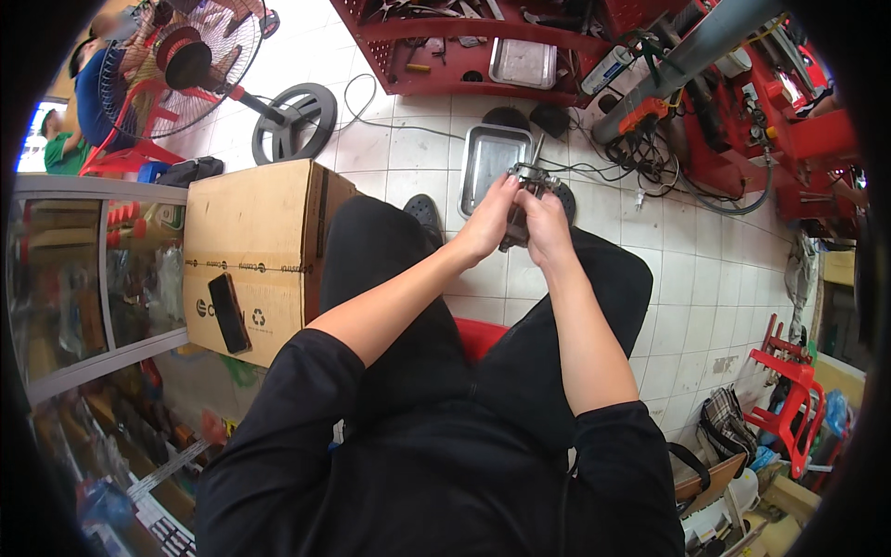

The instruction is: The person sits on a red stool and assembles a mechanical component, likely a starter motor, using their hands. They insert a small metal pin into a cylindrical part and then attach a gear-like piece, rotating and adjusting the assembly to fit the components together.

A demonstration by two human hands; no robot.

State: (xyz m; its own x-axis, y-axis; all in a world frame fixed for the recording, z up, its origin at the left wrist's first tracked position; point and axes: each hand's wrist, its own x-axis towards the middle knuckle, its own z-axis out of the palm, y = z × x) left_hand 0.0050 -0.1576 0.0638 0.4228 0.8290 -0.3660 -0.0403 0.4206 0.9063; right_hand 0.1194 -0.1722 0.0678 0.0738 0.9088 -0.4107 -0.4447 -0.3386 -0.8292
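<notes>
1. Your left hand [484,226] and right hand [546,227] are both clamped around a small metal part [525,197] at centre frame, above your knees, one on each side so it stays steady.
2. A steel tray [492,158] lies on the tiled floor just beyond, close for loose pieces.
3. A phone [228,313] rests on the cardboard box [251,232] at left.

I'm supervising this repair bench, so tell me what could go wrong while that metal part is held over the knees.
Both the left hand and right hand grip the small metal part in mid-air above the tiled floor; a slip might drop it beside the metal tray. Loose cables nearby could snag a foot.
</notes>
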